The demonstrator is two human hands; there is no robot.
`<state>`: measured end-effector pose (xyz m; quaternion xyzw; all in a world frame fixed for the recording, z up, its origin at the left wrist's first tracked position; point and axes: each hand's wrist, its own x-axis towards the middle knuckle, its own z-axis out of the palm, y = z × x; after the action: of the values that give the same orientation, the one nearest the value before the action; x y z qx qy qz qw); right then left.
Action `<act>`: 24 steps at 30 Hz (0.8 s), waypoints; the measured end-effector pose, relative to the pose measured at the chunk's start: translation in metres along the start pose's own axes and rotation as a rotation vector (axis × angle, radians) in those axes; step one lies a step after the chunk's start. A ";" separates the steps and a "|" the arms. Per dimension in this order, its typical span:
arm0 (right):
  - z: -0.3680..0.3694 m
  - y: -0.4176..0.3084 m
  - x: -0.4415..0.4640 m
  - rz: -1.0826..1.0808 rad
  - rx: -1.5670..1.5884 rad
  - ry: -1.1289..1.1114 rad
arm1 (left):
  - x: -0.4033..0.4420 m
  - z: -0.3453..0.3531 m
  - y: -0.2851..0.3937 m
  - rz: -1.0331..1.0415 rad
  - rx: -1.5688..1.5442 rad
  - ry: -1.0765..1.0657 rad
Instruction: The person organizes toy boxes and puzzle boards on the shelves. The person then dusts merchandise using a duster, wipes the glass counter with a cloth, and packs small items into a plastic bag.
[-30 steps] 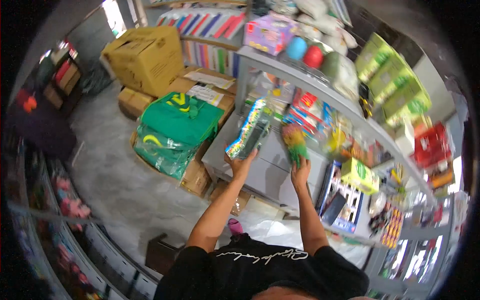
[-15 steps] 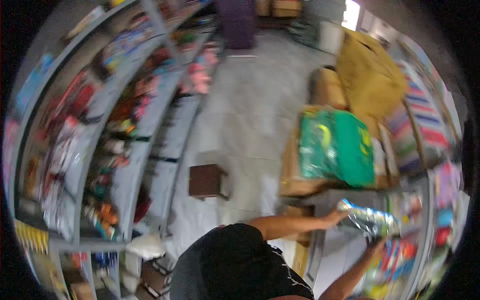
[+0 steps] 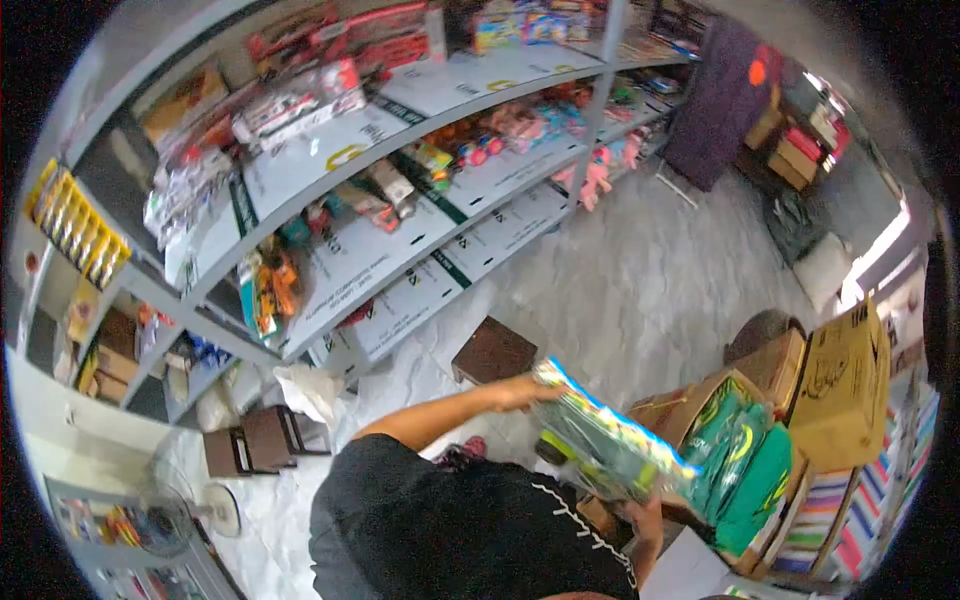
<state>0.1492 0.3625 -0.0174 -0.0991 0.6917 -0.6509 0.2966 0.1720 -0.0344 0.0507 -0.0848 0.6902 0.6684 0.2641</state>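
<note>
Between my hands is a clear plastic toy package with a blue-and-yellow printed top edge and dark and lime-green parts inside. My left hand is closed on its upper left end. At the lower right end, my right hand grips the same package, its fingers partly hidden behind it. The package is tilted, its printed edge sloping down to the right. Just past it, green plastic-wrapped items lie on an open cardboard box.
Long grey shelves with boxed and loose toys run along the left and far side. A brown stool stands on the marbled floor. A large carton is at right, and a fan at lower left.
My view and body have turned left toward the long shelves. The toy package has come away from the right-hand shelf, still held in both hands.
</note>
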 end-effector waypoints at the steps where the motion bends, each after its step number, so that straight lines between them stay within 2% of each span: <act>1: 0.020 -0.027 0.025 -0.001 0.030 -0.063 | -0.013 -0.022 -0.009 0.046 -0.125 0.065; 2: 0.026 -0.040 0.048 0.013 -0.002 -0.092 | -0.022 -0.040 -0.022 0.091 -0.248 0.132; 4: 0.035 -0.046 0.097 0.228 -0.004 -0.327 | -0.026 -0.074 -0.060 0.176 -0.442 0.202; 5: 0.045 -0.043 0.124 0.239 -0.033 -0.357 | -0.030 -0.094 -0.077 0.188 -0.432 0.247; 6: 0.054 -0.036 0.152 0.169 0.227 -0.507 | -0.038 -0.110 -0.090 0.198 -0.421 0.293; 7: 0.066 -0.037 0.176 0.145 0.346 -0.590 | -0.054 -0.121 -0.089 0.213 -0.463 0.349; 8: 0.078 -0.038 0.200 0.129 0.468 -0.677 | -0.069 -0.124 -0.087 0.319 -0.496 0.493; 10: 0.128 -0.052 0.240 0.229 0.410 -0.774 | -0.076 -0.146 -0.115 0.239 -0.595 0.698; 12: 0.182 -0.065 0.265 0.314 0.244 -0.734 | -0.092 -0.157 -0.125 0.206 -0.672 0.900; 13: 0.208 -0.066 0.275 0.257 0.125 -0.732 | -0.088 -0.177 -0.160 0.204 -0.764 0.948; 14: 0.232 -0.064 0.285 0.195 0.007 -0.730 | -0.095 -0.178 -0.155 0.377 -0.837 1.063; 15: 0.253 -0.057 0.294 0.208 -0.012 -0.763 | -0.106 -0.182 -0.150 0.406 -0.899 1.117; 17: 0.291 -0.048 0.314 0.158 0.086 -0.810 | -0.115 -0.190 -0.147 0.443 -0.971 1.202; 18: 0.309 -0.054 0.324 0.160 0.089 -0.837 | -0.121 -0.199 -0.146 0.450 -1.000 1.322; 19: 0.328 -0.058 0.330 0.264 0.164 -0.885 | -0.128 -0.208 -0.146 0.448 -1.023 1.438; 20: 0.344 -0.060 0.333 0.373 0.245 -0.919 | -0.134 -0.220 -0.148 0.433 -1.011 1.453; 22: 0.375 -0.048 0.354 0.450 0.308 -0.992 | -0.139 -0.249 -0.150 0.499 -0.960 1.531; 24: 0.409 -0.048 0.366 0.428 0.363 -0.991 | -0.143 -0.279 -0.154 0.492 -0.919 1.567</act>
<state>0.0634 -0.1800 -0.0647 -0.1977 0.3516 -0.5607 0.7231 0.2957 -0.3519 -0.0248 -0.4581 0.3383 0.6647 -0.4837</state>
